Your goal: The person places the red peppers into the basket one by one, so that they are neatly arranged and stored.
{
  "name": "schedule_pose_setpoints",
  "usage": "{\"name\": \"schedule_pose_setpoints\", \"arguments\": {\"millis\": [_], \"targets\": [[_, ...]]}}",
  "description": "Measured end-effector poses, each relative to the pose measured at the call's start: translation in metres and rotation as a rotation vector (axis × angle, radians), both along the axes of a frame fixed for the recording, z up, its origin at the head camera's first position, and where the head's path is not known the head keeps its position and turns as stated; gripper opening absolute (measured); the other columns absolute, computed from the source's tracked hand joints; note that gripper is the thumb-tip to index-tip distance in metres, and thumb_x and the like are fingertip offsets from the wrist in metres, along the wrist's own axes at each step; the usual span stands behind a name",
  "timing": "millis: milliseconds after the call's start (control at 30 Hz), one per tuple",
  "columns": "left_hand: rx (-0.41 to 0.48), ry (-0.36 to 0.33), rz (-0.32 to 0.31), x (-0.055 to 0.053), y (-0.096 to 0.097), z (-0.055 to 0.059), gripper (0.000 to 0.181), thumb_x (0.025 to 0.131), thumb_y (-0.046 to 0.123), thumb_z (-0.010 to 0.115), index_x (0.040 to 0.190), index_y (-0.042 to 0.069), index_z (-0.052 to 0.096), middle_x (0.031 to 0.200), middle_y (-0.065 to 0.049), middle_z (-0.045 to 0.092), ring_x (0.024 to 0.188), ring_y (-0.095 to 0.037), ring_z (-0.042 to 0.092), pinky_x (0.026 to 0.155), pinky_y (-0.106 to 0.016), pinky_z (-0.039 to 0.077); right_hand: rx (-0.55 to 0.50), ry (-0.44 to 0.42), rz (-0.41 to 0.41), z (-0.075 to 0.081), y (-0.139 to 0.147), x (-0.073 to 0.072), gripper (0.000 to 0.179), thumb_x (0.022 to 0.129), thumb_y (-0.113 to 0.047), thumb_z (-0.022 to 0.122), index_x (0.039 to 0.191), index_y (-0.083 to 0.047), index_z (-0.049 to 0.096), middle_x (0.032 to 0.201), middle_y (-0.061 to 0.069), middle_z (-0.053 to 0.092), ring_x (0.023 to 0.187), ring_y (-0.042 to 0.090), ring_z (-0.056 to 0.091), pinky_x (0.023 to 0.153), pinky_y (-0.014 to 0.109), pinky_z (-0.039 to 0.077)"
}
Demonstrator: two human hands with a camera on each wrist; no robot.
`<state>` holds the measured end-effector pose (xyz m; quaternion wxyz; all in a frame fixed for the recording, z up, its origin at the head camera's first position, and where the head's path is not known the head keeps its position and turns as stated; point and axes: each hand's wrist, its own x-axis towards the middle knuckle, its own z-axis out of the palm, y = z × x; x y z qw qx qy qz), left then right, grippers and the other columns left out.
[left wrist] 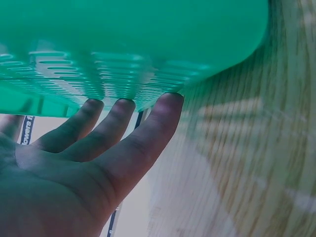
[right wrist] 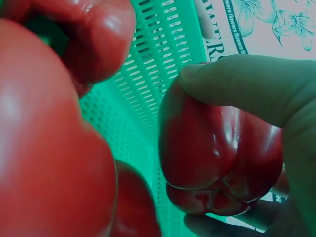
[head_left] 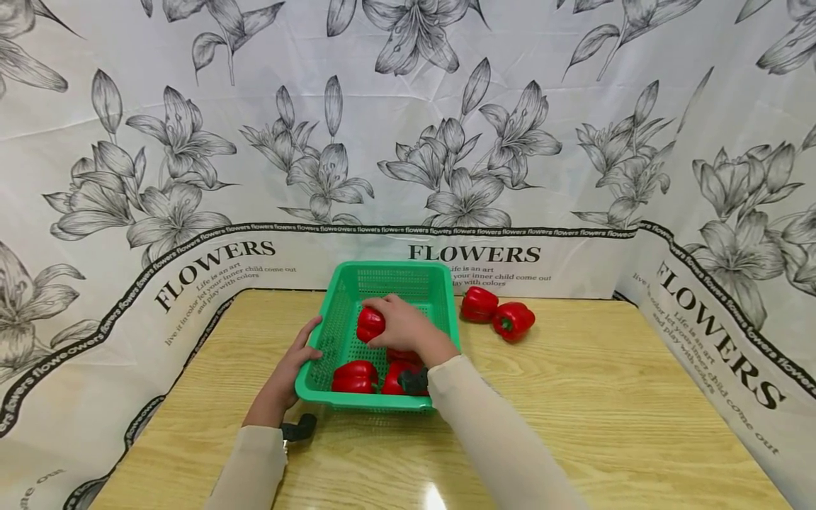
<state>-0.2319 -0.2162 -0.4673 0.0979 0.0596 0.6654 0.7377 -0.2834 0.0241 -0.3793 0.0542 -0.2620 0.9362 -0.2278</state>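
My right hand (head_left: 408, 327) grips a red bell pepper (head_left: 370, 324) inside the green plastic basket (head_left: 376, 401). In the right wrist view the thumb lies along one side of that pepper (right wrist: 217, 153), with fingers curled under the other. Several more red peppers (head_left: 355, 377) lie in the near part of the basket, partly hidden by my right hand and wrist. At the basket's left side is my left hand (head_left: 292, 365), its thumb at the rim. In the left wrist view its fingers (left wrist: 143, 133) are extended, fingertips right at the slotted basket wall (left wrist: 118, 74).
Two red bell peppers, one farther back (head_left: 479, 304) and one nearer (head_left: 513, 321), lie on the wooden table (head_left: 605, 397) right of the basket. A white cloth printed with flowers (head_left: 472, 163) hangs behind the table and along its sides.
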Motion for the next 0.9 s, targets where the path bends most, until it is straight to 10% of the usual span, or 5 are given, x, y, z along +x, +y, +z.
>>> {"name": "schedule_pose_setpoints", "arguments": {"millis": [900], "targets": [[-0.004,0.000,0.001,-0.003,-0.001,-0.002,0.076,0.087,0.008,0.040,0.154,0.034,0.016,0.156,-0.016,0.018,0.128,-0.039,0.038,0.089,-0.039,0.047,0.070,-0.020,0.094,-0.012,-0.015,0.000,0.077,0.078,-0.031,0.078,0.145,-0.035,0.042,0.146,0.005,0.040,0.113,0.024,0.055,0.083,0.039,0.051]]}}
